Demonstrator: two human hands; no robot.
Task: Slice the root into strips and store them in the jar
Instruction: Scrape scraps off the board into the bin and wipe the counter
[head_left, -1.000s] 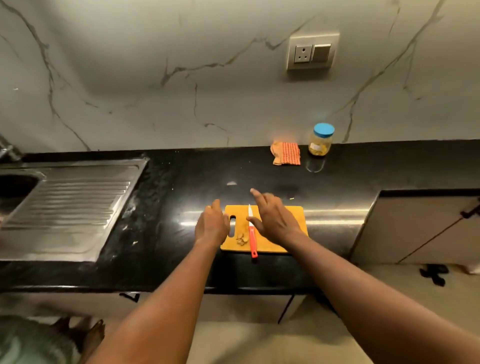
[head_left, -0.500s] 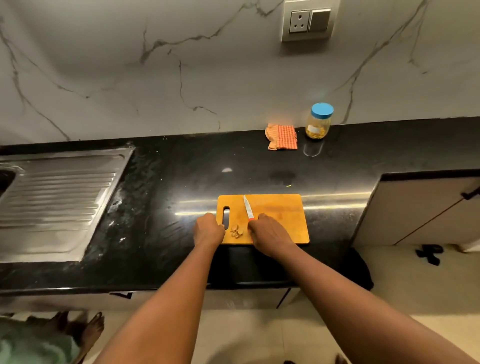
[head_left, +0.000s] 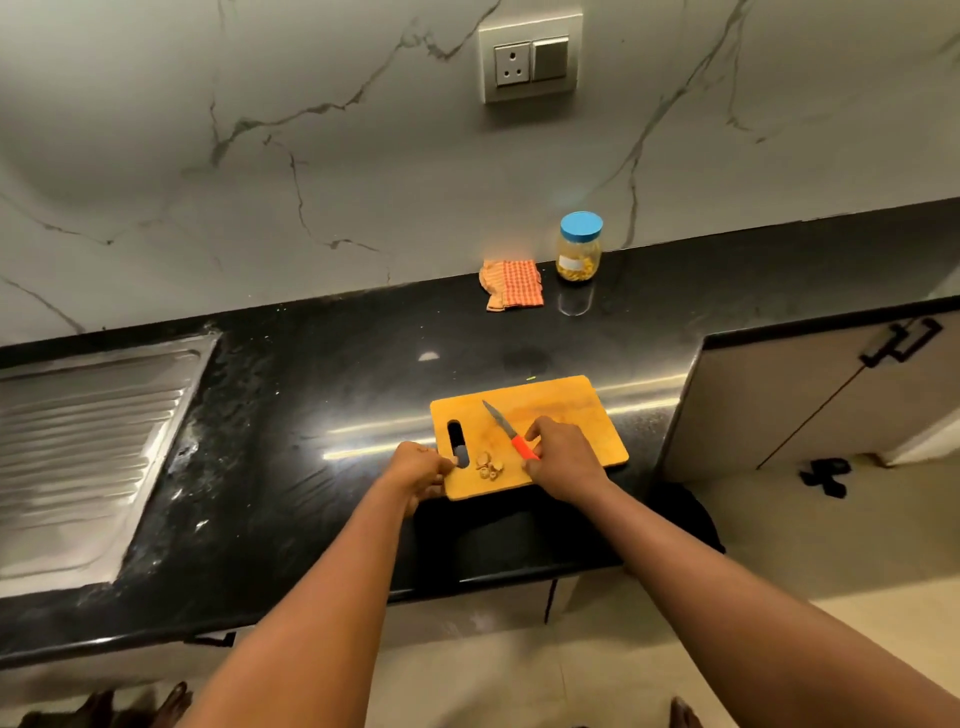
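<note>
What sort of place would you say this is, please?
Most likely a home kitchen: a black countertop with a steel sink drainboard, and a cutting board with a knife.

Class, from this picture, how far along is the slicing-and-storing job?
Done: some cut pieces lie on the board. In hand: the right hand grips the knife, the left hand holds the board's edge. Left: moving the pieces into the jar, lidded by the wall.

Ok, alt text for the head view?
Right hand grips a red-handled knife on a yellow cutting board; left hand holds the board's edge, root pieces between them. A blue-lidded jar and checked cloth stand behind.
</note>
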